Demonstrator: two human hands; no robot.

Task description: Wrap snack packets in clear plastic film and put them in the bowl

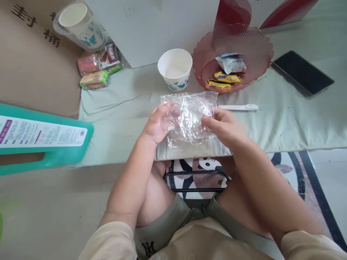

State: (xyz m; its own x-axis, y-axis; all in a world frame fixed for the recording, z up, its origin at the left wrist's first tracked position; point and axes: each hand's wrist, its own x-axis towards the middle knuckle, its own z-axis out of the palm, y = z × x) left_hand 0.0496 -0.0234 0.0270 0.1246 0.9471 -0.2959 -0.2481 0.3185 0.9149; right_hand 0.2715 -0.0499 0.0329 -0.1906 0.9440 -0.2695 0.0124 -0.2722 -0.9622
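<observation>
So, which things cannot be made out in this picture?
Head view:
- White handle: left end lost behind the clear bag.
- Left hand: bag glare obscures whether it reaches inside.
- Teal container: cut off by left edge.
- Label: fine print too small.
- Green object: blurred, cut off by left edge.

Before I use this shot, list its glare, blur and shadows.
Head view: white glare across the clear plastic; head view: slight blur along the edge of the right hand; head view: soft shadow left of the central paper cup.
</observation>
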